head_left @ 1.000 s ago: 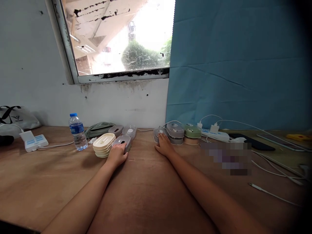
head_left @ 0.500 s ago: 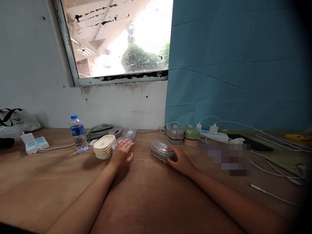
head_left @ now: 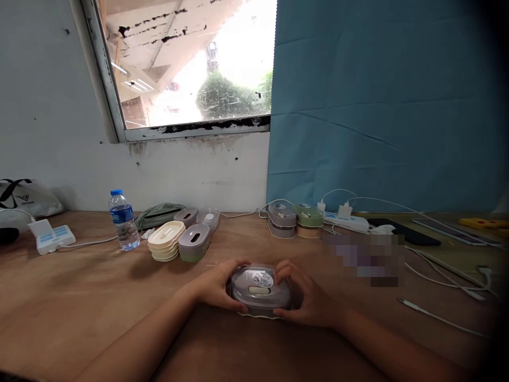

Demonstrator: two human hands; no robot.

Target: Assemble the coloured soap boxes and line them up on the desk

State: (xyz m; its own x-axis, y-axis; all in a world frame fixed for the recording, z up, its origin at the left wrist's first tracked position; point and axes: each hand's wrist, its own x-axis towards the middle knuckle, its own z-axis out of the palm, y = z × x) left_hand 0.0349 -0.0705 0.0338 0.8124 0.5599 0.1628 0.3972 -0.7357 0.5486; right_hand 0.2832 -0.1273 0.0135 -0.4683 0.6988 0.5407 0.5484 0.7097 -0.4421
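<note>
A grey soap box (head_left: 260, 292) with a clear lid and a round white label lies in front of me on the table. My left hand (head_left: 220, 286) is closed around its left end, thumb at the front. My right hand (head_left: 304, 297) grips the right end, its index finger bent over the lid. To the left stand a stack of cream soap trays (head_left: 166, 239) and a grey-lilac slotted piece (head_left: 194, 241) on a greenish base. Behind them are another slotted grey piece (head_left: 186, 216) and a clear cover (head_left: 209, 218).
At the back, stacked grey boxes (head_left: 281, 220) adjoin a green box (head_left: 309, 216) on an orange-brown one. A water bottle (head_left: 124, 220) and a green pouch (head_left: 159, 215) stand left. Power strips (head_left: 55, 239), cables and a dark phone (head_left: 405, 232) lie toward the sides.
My right hand has brought the soap box nearer to me. My left hand has left the slotted pieces, moved right and taken hold of the box's left end.
</note>
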